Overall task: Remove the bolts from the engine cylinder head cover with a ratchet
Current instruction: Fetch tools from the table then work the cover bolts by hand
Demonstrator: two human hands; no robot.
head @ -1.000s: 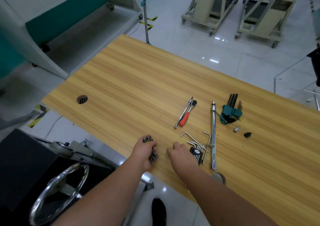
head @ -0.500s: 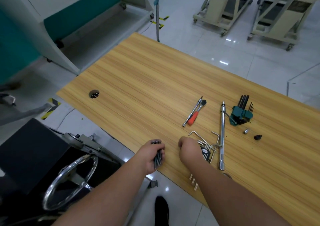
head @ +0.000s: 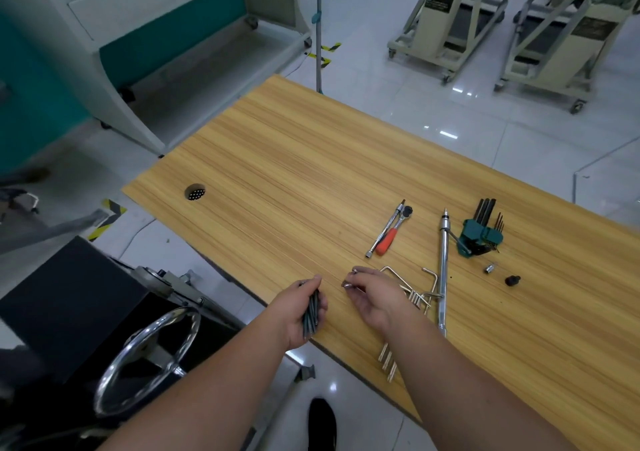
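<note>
With the left hand (head: 302, 307) gripping a bundle of dark steel bolts (head: 311, 313) at the wooden table's (head: 311, 173) near edge, the right hand (head: 375, 296) pinches small bolt heads (head: 347, 284), seemingly sorting removed bolts; setting them down seems next.

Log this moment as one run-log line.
left hand: grips bolts | right hand: pinches small bolt | ratchet: untouched on table

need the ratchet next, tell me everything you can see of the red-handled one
The ratchet lies flat on the wooden table, untouched by either hand. Its red grip points toward the person; a chrome shank leads to a dark round head at the far end. A slim chrome bar lies alongside it, on its left.
</note>
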